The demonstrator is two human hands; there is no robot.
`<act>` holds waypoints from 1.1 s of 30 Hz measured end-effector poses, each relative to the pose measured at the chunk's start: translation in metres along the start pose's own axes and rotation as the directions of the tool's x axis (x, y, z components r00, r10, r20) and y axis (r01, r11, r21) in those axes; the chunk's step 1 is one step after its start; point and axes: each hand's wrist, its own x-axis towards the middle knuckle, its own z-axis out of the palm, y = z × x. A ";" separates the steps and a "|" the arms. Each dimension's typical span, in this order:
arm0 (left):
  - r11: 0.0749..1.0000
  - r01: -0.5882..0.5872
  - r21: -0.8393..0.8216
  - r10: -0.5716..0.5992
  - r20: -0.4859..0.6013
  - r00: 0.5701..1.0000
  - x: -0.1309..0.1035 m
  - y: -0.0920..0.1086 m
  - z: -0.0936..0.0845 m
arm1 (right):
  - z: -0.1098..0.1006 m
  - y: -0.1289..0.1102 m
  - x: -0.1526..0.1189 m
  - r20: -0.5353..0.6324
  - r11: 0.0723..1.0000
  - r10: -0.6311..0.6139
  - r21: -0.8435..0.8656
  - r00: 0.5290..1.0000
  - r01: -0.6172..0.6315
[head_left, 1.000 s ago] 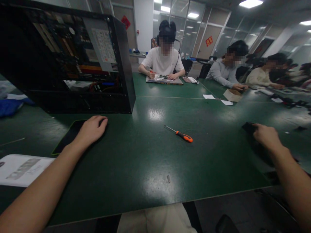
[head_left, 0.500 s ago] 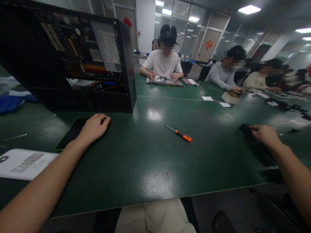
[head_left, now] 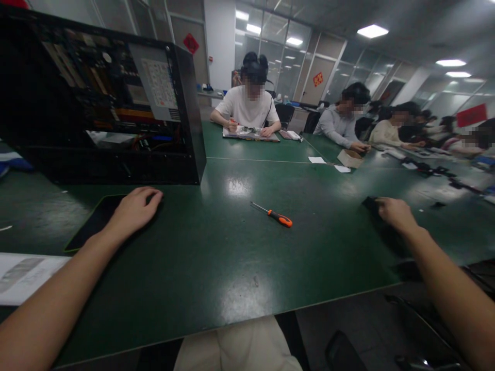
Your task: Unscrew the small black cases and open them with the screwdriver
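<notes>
My left hand [head_left: 138, 208] rests on the table beside a black mat with a green edge [head_left: 91, 226]. Its fingers lie loosely bent with the thumb apart, and nothing shows in them. Over on the right, my right hand [head_left: 396, 212] is closed on a flat black object [head_left: 372, 205] low over the table; its kind is unclear. Between my hands lies a screwdriver [head_left: 279, 218] with an orange and black handle, its shaft pointing away to the left. An open computer case [head_left: 162, 167] stands behind my left hand, with its boards and power supply showing.
The green table [head_left: 174, 288] has its front edge near my lap. A white printed item [head_left: 34, 273] lies by my left forearm. Across the table, a person [head_left: 249, 108] works over a board. White papers [head_left: 317, 160] and a cardboard box [head_left: 350, 158] lie farther right.
The view has swung to the right, so the case, screwdriver and both hands appear farther left. Both hands keep much the same pose on the table.
</notes>
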 end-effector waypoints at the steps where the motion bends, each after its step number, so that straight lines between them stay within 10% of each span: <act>1: 1.000 -0.007 -0.003 0.007 -0.005 1.000 -0.001 0.000 -0.001 | -0.004 0.004 -0.002 0.004 1.000 -0.014 0.013 1.000 0.014; 6: 1.000 0.001 -0.010 -0.001 -0.048 0.999 -0.002 0.002 -0.003 | -0.014 0.035 -0.040 -0.050 0.995 0.102 0.026 0.994 -0.101; 13: 1.000 0.023 -0.009 -0.024 -0.040 0.999 -0.004 0.009 -0.006 | 0.025 0.091 -0.106 -0.016 0.929 0.271 0.267 0.962 -0.257; 20: 1.000 0.010 -0.027 -0.012 -0.064 0.998 -0.006 0.016 -0.007 | 0.017 0.086 -0.107 0.003 0.910 0.335 0.260 0.942 -0.324; 28: 0.986 -0.121 -0.116 0.083 -0.292 0.953 -0.016 0.040 -0.011 | -0.051 -0.060 -0.115 -0.411 0.937 -0.032 0.304 0.911 0.170; 33: 0.874 -0.275 -0.401 0.208 -0.203 0.957 -0.033 0.101 -0.008 | -0.087 -0.210 -0.109 -0.395 0.598 -0.481 0.506 0.783 0.622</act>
